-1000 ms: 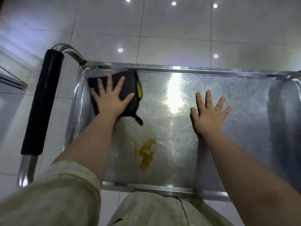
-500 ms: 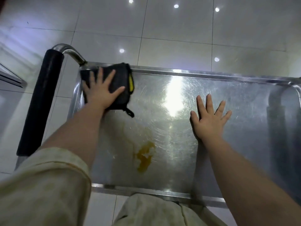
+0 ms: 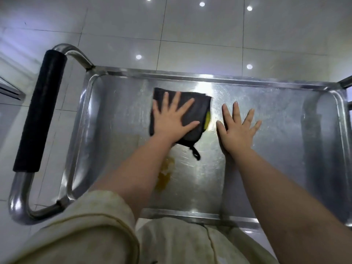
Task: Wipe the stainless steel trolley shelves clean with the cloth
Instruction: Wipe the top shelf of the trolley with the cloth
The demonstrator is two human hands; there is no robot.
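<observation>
Cloth: a dark grey cloth (image 3: pixel 196 111) with a yellow edge is spread on the far middle of the trolley's top shelf (image 3: pixel 276 145).
Left hand (image 3: pixel 171 122): pressed flat on the cloth, fingers straight and splayed wide.
Right hand (image 3: pixel 238 130): laid palm-down on bare steel just beside the cloth, fingers spread, nothing held.
Stain (image 3: pixel 163 178): a yellow-brown smear is seen beside the left forearm, toward the front rim.
Handle (image 3: pixel 40 115): black-gripped, at the shelf's left end.

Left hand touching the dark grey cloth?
Touching. Head view shows the left hand pressed flat on the dark grey folded cloth, fingers spread over it.
</observation>
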